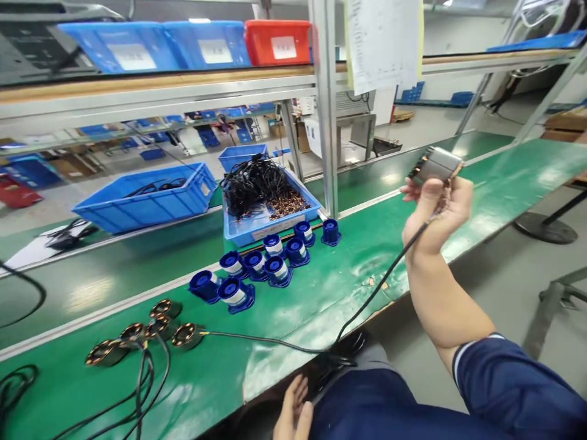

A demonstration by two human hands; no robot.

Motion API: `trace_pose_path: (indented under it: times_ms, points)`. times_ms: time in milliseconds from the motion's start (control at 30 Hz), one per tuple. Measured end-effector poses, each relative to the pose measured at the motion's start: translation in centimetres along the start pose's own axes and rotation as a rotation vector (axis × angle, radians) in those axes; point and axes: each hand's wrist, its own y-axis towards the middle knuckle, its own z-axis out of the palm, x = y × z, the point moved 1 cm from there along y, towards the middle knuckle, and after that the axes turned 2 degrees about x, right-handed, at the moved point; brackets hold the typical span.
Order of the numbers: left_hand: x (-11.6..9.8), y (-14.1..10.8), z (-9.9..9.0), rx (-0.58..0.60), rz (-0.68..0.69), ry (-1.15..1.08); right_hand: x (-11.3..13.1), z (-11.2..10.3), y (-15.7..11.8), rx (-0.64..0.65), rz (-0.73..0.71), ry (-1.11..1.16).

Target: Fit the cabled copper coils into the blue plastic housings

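Observation:
Raised over the right part of the bench, my right hand [438, 211] grips a motor stator [439, 166], a silvery cylinder with copper windings showing at its ends. A black cable [383, 278] runs from it down toward my lap. My left hand [293, 410] is low at the bench's front edge, fingers apart and holding nothing visible, close to a dark bundle of cable [337, 360] at my lap. Several more wired stators [160, 327] lie at the left on the green bench. Between them and my right hand stand several dark blue plastic housings [277, 271], some with white labels.
Behind the housings, a blue tray [238, 235] holds black cables and small copper-coloured parts. A long blue bin [142, 211] stands left of it. A metal post [325, 122] rises mid-bench, and a shelf [183, 91] carries blue and red bins overhead. Loose cables [18, 379] lie far left.

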Motion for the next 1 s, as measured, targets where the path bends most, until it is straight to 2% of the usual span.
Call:
trace_pose_path:
  times_ms: [100,200,267,433,533,633,700,767,867,933,1000]
  points:
    - [-2.5,0.6,1.3,0.173,-0.029,-0.022,-2.2,0.4,1.3,0.096,0.015,0.002]
    - [-5.3,2.1,2.3,0.268,-0.17,-0.091,-3.7,1.2,1.5,0.131,-0.108,0.088]
    - [-6.5,3.2,3.6,0.312,-0.28,-0.265,-3.7,1.8,1.1,0.145,-0.156,0.145]
    - [-7.8,4.8,7.8,0.275,-0.57,-0.784,-1.6,2.0,-0.6,0.147,-0.135,0.295]
    - [-8.5,4.5,8.3,0.25,-0.62,-0.848,-0.5,0.9,-2.2,0.177,-0.141,0.382]
    - [-9.5,3.5,6.8,0.244,-0.539,-0.684,-0.4,-0.8,-4.1,0.271,-0.099,0.389]
    - [-10.6,2.9,4.9,0.224,-0.41,-0.495,-0.7,-1.8,-5.4,0.377,-0.089,0.322]
    - [-12.3,2.5,2.8,0.147,-0.235,-0.349,-1.1,-2.4,-6.6,0.502,-0.13,0.235]
    - [-15.5,1.9,-0.1,0.01,-0.013,-0.393,-1.9,-2.5,-7.9,0.651,-0.188,0.167]
    - [-17.3,1.4,-2.0,0.041,-0.033,-0.494,-2.5,-2.2,-8.0,0.675,-0.155,0.146]
    - [-18.4,0.4,-4.2,0.114,-0.183,-0.575,-3.4,-2.2,-7.3,0.601,-0.092,0.113]
